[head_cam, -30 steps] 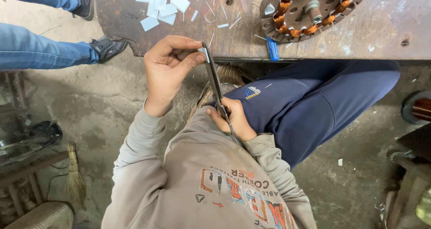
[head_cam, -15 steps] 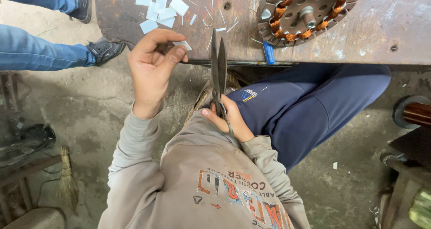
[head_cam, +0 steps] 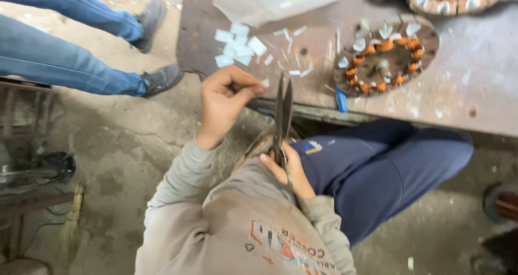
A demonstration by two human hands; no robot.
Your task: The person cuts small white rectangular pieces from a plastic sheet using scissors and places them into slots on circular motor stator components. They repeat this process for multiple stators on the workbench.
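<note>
So the right hand (head_cam: 285,170) is wrapped around the handles of a pair of big dark metal scissors (head_cam: 283,118), gripping them low near the lap; the blades point up and away from the person, long, narrow and slightly parted, tips reaching the near edge of the counter (head_cam: 464,91); they look worn and dull grey rather than shiny. The left hand (head_cam: 224,99) is raised just left of the blades, fingers curled in and pinched narrow on a tiny white paper scrap (head_cam: 265,83) (it's small and a bit blurred, so take that loosely); scrap and blades sit close together but I can't tell if they touch.

On the counter, a rusty brown slab, there's a little heap of white paper pieces (head_cam: 237,45) behind the left hand, thinner white slivers scattered beside them, and a round motor stator (head_cam: 384,59) with orange copper windings and white slips stuck in its slots; a small blue item (head_cam: 341,99) lies at the counter edge near it. Another person's legs in blue jeans and grey shoes (head_cam: 156,80) stand on the concrete floor to the left.
</note>
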